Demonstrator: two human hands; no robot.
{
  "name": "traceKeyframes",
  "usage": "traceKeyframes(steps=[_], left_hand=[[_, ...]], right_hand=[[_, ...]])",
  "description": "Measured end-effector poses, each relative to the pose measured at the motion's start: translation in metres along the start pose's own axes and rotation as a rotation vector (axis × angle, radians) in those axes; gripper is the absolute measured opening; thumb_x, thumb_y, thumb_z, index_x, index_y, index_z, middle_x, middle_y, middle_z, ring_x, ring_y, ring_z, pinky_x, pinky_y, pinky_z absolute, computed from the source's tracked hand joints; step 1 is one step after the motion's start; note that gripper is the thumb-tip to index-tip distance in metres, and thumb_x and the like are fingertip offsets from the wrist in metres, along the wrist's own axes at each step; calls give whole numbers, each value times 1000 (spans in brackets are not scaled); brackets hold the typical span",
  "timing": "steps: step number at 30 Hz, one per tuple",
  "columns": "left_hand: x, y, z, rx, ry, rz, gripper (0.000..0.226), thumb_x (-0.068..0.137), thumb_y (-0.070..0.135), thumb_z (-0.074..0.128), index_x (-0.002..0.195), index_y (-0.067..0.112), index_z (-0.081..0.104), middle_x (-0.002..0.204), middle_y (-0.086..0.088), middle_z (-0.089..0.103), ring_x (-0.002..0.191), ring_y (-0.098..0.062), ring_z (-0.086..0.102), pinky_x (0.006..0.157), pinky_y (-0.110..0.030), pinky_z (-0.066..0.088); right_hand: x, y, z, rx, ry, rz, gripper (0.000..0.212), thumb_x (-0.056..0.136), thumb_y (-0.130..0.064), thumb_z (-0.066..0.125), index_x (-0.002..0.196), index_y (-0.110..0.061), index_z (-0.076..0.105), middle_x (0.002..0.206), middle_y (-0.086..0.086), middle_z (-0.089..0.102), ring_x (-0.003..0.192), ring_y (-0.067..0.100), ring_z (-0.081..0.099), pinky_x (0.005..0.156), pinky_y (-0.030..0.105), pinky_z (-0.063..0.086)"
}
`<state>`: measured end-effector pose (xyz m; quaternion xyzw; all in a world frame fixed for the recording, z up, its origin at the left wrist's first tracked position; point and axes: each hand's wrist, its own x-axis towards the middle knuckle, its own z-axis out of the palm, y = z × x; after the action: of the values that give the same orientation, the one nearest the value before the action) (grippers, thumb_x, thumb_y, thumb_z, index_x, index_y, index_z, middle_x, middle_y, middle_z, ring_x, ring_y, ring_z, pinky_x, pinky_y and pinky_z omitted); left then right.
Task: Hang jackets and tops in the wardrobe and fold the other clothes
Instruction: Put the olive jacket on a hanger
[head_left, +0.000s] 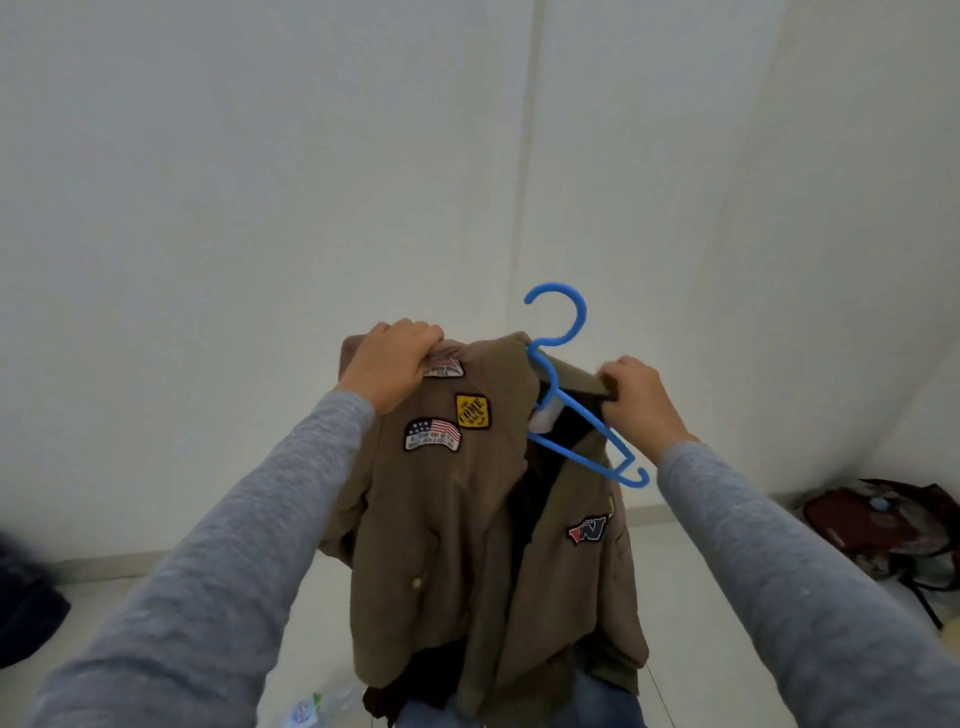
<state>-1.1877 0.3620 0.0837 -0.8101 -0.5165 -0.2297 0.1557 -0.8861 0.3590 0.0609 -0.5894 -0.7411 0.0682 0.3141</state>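
A brown jacket (457, 535) with sewn-on patches hangs in the air in front of me, its front open and a dark lining showing. My left hand (393, 366) grips its left shoulder from above. My right hand (636, 397) grips the right shoulder edge. A blue plastic hanger (563, 392) sits partly inside the collar. Its hook sticks up above the jacket, and its right arm pokes out beside my right hand. The hanger's left half is hidden under the fabric.
White walls meet in a corner straight ahead. A dark red bag (883, 525) lies on the pale floor at the right. Dark blue fabric (26, 592) shows at the left edge. A clear plastic bottle (311, 709) lies on the floor below.
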Motion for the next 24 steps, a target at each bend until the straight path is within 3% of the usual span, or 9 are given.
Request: traceKeyframes(steps=[3, 5, 7, 9, 11, 13, 16, 21, 24], left_hand=[[-3, -22, -19, 56, 119, 3, 34, 78, 20, 32, 97, 10, 58, 92, -8, 61, 88, -28, 53, 78, -39, 33], [-7, -29, -27, 73, 165, 18, 43, 75, 22, 24, 95, 10, 59, 88, -8, 61, 84, -28, 53, 75, -39, 35], [-7, -29, -31, 77, 178, 45, 43, 74, 22, 24, 94, 9, 60, 85, -7, 61, 80, -28, 54, 72, -38, 35], [-2, -23, -33, 83, 186, 90, 40, 74, 19, 27, 94, 9, 60, 84, -7, 61, 78, -28, 54, 71, -36, 34], [4, -15, -34, 105, 193, 147, 36, 74, 18, 31, 94, 11, 60, 84, -5, 61, 77, -27, 53, 71, -33, 28], [8, -9, -36, 127, 206, 184, 34, 75, 17, 32, 94, 12, 60, 85, -4, 60, 77, -27, 52, 71, -31, 25], [10, -8, -39, 121, 228, 191, 34, 75, 16, 33, 95, 12, 60, 85, -4, 60, 77, -27, 52, 72, -30, 26], [5, -8, -39, 120, 221, 183, 34, 76, 14, 32, 96, 13, 60, 86, -2, 60, 78, -22, 48, 72, -28, 24], [-4, -13, -36, 169, 159, 169, 36, 78, 17, 29, 95, 15, 60, 86, -1, 59, 78, -25, 53, 70, -29, 22]], right_hand=[[-12, 35, -3, 39, 120, 256, 26, 72, 15, 44, 62, -3, 60, 73, 15, 62, 76, 33, 59, 68, 29, 43], [-22, 52, 3, 69, 108, 373, 21, 78, 10, 45, 68, 5, 62, 77, 21, 65, 80, 36, 61, 71, 35, 48], [-29, 45, 14, 163, -109, 364, 15, 82, 5, 50, 75, 0, 61, 85, 19, 65, 83, 35, 61, 79, 42, 52], [-31, 21, 24, 341, -364, 306, 4, 85, -8, 60, 86, -12, 61, 93, 9, 66, 87, 24, 63, 81, 39, 56], [-27, -9, 33, 483, -569, 202, 20, 87, -20, 64, 106, -17, 60, 105, 6, 66, 97, 21, 65, 85, 35, 57], [-25, -32, 41, 551, -672, 108, 27, 89, -13, 59, 116, -13, 57, 110, 11, 65, 102, 27, 64, 88, 37, 55], [-29, -49, 50, 698, -763, 117, 27, 90, 3, 51, 108, -14, 62, 98, 0, 69, 92, 16, 66, 85, 28, 54], [-32, -57, 64, 816, -667, 199, 22, 93, 5, 47, 107, -6, 60, 97, 12, 65, 89, 22, 63, 83, 32, 55], [-24, -48, 59, 792, -437, 322, 14, 96, -9, 46, 103, -7, 57, 95, 16, 63, 83, 22, 61, 81, 42, 52]])
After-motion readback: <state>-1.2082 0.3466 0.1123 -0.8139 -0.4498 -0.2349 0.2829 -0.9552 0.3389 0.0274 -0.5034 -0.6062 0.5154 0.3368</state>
